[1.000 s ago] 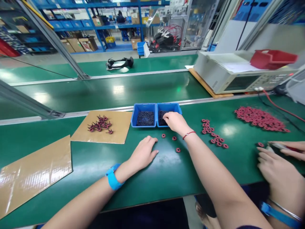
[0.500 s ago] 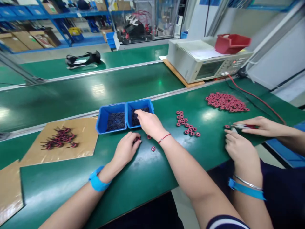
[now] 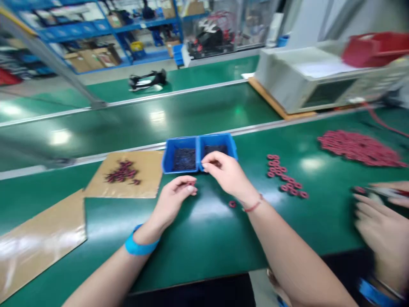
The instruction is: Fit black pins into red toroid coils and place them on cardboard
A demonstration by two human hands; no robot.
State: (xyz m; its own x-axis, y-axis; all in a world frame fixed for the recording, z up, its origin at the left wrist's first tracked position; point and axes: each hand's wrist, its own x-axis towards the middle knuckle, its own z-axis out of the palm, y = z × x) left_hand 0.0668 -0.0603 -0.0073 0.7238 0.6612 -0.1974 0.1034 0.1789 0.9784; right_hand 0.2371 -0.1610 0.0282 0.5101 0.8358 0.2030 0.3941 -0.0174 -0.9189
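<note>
Between the fingers of my left hand (image 3: 174, 198) is a small red ring, just in front of the blue bins. My right hand (image 3: 225, 172) is pinched at the front edge of the right blue bin (image 3: 234, 149); whatever its fingertips hold is too small to make out. Dark thin pieces fill both this bin and the left blue bin (image 3: 165, 160). One loose red ring (image 3: 232, 204) lies on the green table below my right wrist. Red rings with dark pieces (image 3: 123, 172) are heaped on a brown cardboard sheet (image 3: 150, 187) at the left.
Several red rings (image 3: 277, 166) lie right of the bins, with a larger pile (image 3: 361, 147) farther right. Another person's hands (image 3: 380, 217) work with a tool at the right edge. A grey instrument (image 3: 306, 76) carries a red bin (image 3: 373, 49). A second cardboard sheet (image 3: 47, 238) lies left.
My right hand has come out of the right bin toward my left hand. My left hand has lifted and turned, showing the ring. The view has swung left.
</note>
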